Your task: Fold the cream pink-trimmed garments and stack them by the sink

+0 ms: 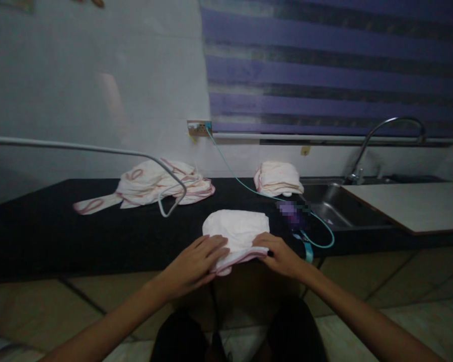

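Hands on a folded cloth at the counter edge

Fingers of our left hand (198,261) lie flat and together on the near left corner of a folded white cloth (237,231), pressing it down. Our right hand (281,255) grips the cloth's near right edge, fingers curled over it. The cloth sits at the front edge of the black counter (60,226). Farther back lie a loose heap of cloths (158,187) and a neat stack (277,178) beside the sink (335,211). A teal cable (234,176) runs from the wall socket (199,127).
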Demonstrator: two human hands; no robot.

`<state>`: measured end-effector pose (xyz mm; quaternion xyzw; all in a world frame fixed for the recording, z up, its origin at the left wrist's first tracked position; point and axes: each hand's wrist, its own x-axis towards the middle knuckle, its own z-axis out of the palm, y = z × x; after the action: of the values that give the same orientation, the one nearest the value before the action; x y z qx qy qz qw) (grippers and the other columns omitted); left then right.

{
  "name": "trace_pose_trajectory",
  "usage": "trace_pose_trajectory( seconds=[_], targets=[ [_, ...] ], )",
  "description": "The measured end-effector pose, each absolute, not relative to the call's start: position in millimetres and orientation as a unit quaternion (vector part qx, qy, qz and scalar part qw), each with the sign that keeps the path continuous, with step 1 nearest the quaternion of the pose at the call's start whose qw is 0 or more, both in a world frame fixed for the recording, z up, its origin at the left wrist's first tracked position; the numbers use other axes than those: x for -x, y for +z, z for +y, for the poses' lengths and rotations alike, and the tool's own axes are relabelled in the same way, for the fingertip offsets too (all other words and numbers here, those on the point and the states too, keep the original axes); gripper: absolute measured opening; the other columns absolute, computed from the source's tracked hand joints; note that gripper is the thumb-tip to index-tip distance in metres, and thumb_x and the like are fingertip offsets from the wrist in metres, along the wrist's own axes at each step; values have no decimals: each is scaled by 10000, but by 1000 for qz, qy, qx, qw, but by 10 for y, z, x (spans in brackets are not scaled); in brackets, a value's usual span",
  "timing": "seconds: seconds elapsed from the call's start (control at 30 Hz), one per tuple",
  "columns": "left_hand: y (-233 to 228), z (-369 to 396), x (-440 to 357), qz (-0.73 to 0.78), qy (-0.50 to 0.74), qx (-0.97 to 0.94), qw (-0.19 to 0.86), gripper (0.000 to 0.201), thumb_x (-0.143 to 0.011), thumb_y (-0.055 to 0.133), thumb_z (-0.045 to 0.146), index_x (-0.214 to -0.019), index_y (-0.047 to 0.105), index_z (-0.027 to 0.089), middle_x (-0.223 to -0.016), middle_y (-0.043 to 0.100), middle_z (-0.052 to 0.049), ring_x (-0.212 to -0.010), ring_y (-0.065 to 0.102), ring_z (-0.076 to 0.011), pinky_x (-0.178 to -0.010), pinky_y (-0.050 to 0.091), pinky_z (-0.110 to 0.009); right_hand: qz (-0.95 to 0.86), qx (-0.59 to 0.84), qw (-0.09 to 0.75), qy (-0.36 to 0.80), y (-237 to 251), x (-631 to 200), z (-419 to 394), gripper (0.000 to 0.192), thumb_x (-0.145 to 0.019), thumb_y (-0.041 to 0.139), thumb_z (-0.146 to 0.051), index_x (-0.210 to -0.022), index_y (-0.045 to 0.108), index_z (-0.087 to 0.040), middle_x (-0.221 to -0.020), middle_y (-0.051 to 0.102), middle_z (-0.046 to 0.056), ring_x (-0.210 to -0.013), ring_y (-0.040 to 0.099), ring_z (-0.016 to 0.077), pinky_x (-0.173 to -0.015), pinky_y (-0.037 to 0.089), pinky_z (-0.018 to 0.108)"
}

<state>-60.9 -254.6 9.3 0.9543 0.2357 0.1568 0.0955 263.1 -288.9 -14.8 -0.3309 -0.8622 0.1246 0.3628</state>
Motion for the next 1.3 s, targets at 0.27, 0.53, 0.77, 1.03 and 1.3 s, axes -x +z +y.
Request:
trace_pose_trajectory(
  seconds=[0.27,0.53,0.77,1.03,1.3],
  targets=[
    [154,-2378,517,206,172,-962,54,326,-1007,443,224,-1236,674,198,-1264,689,-139,-1198,608,-268,-1052,433,-435,-788,408,428,173,-163,-2578,-2898,100,-947,624,-246,-1002,683,-189,-1057,689,72,-974,643,199,-875,504,324],
    [127,-2232,135,382,289,-862,165,410,-1043,402,447,-829,611,167,-851,603,-58,-838,586,-200,-775,441,-321,-718,508,440,181,-50,-2484,-2667,415,-994,541,-456,-694,614,-180,-669,603,-9,-634,529,142,-601,357,246],
    [47,-2064,16,435,348,-812,174,315,-1022,444,415,-1057,582,134,-949,605,-74,-857,589,-204,-797,472,-339,-674,563,474,67,-38,-2488,-2469,113,-882,606,-293,-911,637,-189,-826,624,26,-755,573,193,-711,438,289],
    [80,-2064,147,251,206,-946,-11,323,-896,507,72,-1144,665,206,-1261,612,-123,-1185,565,-272,-990,435,-427,-789,493,368,10,-93,-2531,-2534,358,-829,444,-5,-1037,648,-213,-1128,592,77,-918,610,199,-817,489,298],
    [148,-1914,-13,338,205,-914,87,246,-911,452,118,-988,678,179,-1006,674,-88,-968,613,-231,-857,462,-349,-795,500,334,-79,4,-2449,-2756,235,-944,519,-172,-1142,644,-177,-1182,632,135,-1076,576,276,-948,486,412]
  ],
)
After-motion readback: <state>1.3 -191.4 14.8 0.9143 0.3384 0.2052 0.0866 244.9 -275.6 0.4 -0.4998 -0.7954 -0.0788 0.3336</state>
